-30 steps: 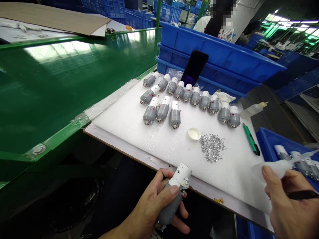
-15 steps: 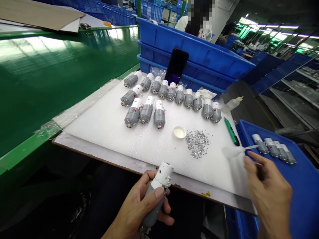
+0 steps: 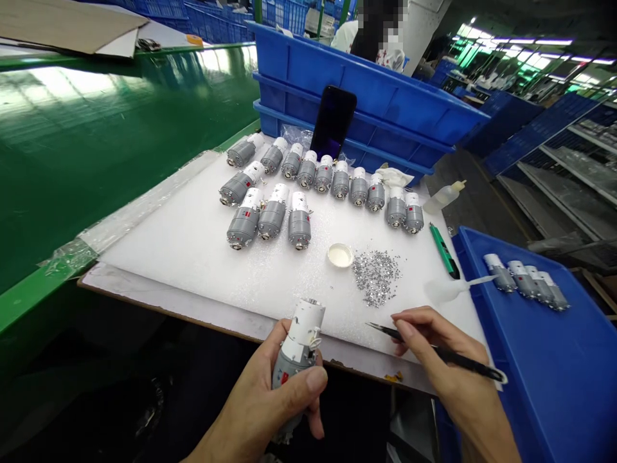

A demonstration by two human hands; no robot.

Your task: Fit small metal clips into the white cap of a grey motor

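My left hand (image 3: 277, 399) is wrapped round a grey and white motor (image 3: 299, 341), held upright just before the near edge of the white foam pad (image 3: 193, 238). My right hand (image 3: 443, 366) pinches black tweezers (image 3: 434, 350), their tips pointing left toward the motor and lying a little short of it. A heap of small silver parts (image 3: 376, 275) lies on the pad just beyond the tweezers, next to a white cap (image 3: 340, 255). Several more motors (image 3: 308, 186) lie in rows farther back on the pad.
A blue bin (image 3: 554, 379) at the right holds several motors (image 3: 525, 281). A green pen (image 3: 444, 250), a squeeze bottle (image 3: 443, 197) and a clear dropper (image 3: 453, 288) lie near the pad's right edge. Stacked blue crates (image 3: 385, 109) with a dark phone (image 3: 332, 122) stand behind. A green conveyor (image 3: 96, 135) runs on the left. Another person stands beyond the crates.
My right hand has come in from the right toward the motor, and the tweezers now show clearly in it. The left hand has turned the motor more upright. The view shifted right.
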